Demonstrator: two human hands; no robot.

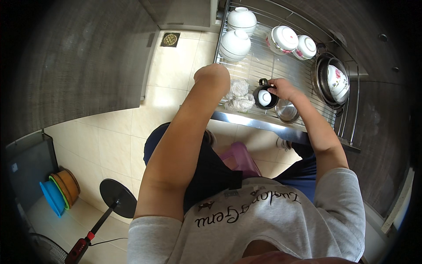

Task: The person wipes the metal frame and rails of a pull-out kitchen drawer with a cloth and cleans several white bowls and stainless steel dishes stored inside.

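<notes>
My right hand [283, 89] has its fingertips at the rim of a black mug [256, 99], near the mug's handle, and seems to pinch it. Inside the mug sits a small white cup [264, 98]. The mug stands in a pulled-out metal wire drawer rack [263, 67]. At the rack's left edge is my left hand [212, 74], bent downward; its fingers are hidden behind the back of the hand. Right of it lie crumpled whitish cloths [239, 95]. A round clear or metal dish [287, 111] lies beneath my right wrist.
Upturned white bowls [235, 46] and floral bowls [283, 39] stand farther back in the rack. Nested metal pans [318, 77] lean at its right. Open cabinet door [99, 66] at left. Purple plastic stool [242, 156] below me; fan stand [117, 198] and basins [66, 188] at lower left.
</notes>
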